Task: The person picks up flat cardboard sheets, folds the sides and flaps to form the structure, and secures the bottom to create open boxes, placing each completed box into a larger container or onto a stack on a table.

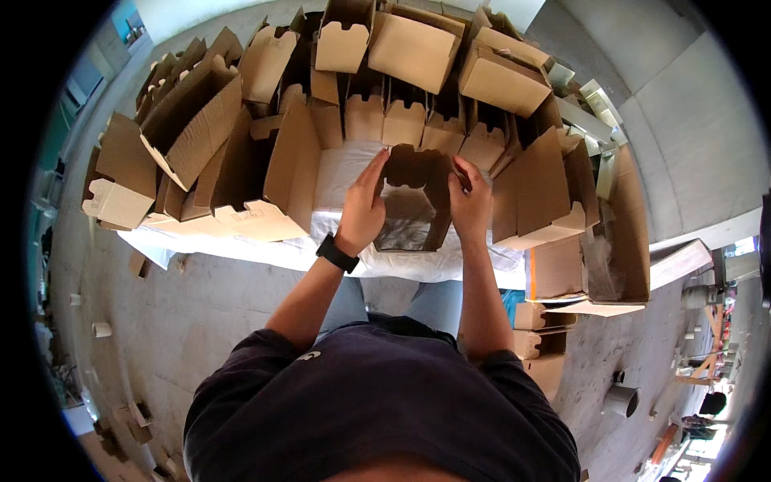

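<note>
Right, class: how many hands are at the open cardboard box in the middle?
2: the left hand at the left side of the cardboard box, the right hand at its right. Some fingers are partly hidden.

Right, so the box (pixel 438 197) dead centre sits over the sheet (pixel 331 193), my left hand (pixel 363 205) at its 9 o'clock, my right hand (pixel 472 199) at its 3. Straight past it at 12 there's a row of small boxes (pixel 404 123), with upper boxes (pixel 414 48) piled behind and above them. Another heap of boxes (pixel 285 177) runs from 9 to 10, some on top of others. Side boxes (pixel 526 189) at 3, then a big carton (pixel 630 233) further out, toward 4. Around 5, below the sheet's edge, there's a little stack (pixel 546 365).
</note>
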Action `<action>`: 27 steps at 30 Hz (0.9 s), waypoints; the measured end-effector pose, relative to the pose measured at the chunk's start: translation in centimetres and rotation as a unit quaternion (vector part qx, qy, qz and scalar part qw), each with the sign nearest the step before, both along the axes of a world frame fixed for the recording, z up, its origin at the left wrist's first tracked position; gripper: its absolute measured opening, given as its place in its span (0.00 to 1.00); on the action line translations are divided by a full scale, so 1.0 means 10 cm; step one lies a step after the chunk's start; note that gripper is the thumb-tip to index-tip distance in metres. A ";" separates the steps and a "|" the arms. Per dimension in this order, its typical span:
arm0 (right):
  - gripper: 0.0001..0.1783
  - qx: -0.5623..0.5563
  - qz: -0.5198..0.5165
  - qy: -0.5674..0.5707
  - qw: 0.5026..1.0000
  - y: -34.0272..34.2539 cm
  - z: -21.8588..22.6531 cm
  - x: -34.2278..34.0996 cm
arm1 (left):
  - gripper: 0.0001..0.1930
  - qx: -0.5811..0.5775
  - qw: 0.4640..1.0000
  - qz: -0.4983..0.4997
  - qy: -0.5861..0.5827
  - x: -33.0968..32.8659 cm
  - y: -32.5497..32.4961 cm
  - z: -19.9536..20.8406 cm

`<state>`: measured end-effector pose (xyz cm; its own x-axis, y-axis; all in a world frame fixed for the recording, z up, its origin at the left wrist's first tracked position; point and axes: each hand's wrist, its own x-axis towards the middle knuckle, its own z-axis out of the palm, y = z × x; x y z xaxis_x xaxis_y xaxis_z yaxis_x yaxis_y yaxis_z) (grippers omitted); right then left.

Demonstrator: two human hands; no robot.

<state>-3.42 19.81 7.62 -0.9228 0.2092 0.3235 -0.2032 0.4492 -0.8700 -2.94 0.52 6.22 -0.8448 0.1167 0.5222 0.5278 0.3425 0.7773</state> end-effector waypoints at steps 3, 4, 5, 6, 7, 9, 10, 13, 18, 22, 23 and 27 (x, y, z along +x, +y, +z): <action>0.24 0.005 -0.011 0.023 1.000 0.03 -0.07 -0.06 | 0.37 0.013 1.000 -0.008 -0.010 -0.02 0.01 -0.04; 0.25 0.031 -0.001 0.058 0.998 0.01 -0.07 -0.08 | 0.37 0.018 1.000 -0.011 -0.013 -0.03 0.02 -0.04; 0.26 0.057 0.009 0.093 0.994 -0.01 -0.07 -0.10 | 0.38 0.023 0.999 -0.014 -0.017 -0.03 0.03 -0.04; 0.28 0.083 0.019 0.128 0.988 -0.03 -0.06 -0.10 | 0.38 0.027 0.999 -0.014 -0.022 -0.02 0.03 -0.04; 0.29 0.132 0.015 0.126 0.983 -0.04 -0.06 -0.10 | 0.38 0.032 0.999 -0.014 -0.025 -0.02 0.04 -0.04; 0.31 0.230 0.007 0.121 0.966 -0.05 -0.05 -0.10 | 0.38 0.039 0.999 -0.012 -0.029 -0.02 0.05 -0.04; 0.32 0.251 0.007 0.116 0.961 -0.05 -0.02 -0.10 | 0.38 0.041 0.999 -0.010 -0.029 -0.03 0.05 -0.05; 0.33 0.308 0.009 0.116 0.944 -0.04 0.08 -0.10 | 0.37 0.046 0.998 -0.009 -0.042 -0.02 0.05 -0.04; 0.29 0.333 0.028 0.134 0.933 0.01 0.13 -0.10 | 0.37 0.045 0.998 0.001 -0.032 -0.04 0.05 -0.05; 0.22 0.322 0.051 0.146 0.934 0.03 0.13 -0.13 | 0.38 0.059 0.998 0.006 -0.031 -0.03 0.08 -0.04; 0.20 0.335 0.056 0.146 0.929 0.04 0.13 -0.13 | 0.38 0.058 0.998 0.008 -0.034 -0.04 0.08 -0.04; 0.22 0.378 0.059 0.110 0.917 0.04 0.11 -0.10 | 0.38 0.052 0.998 0.006 -0.021 -0.02 0.08 -0.04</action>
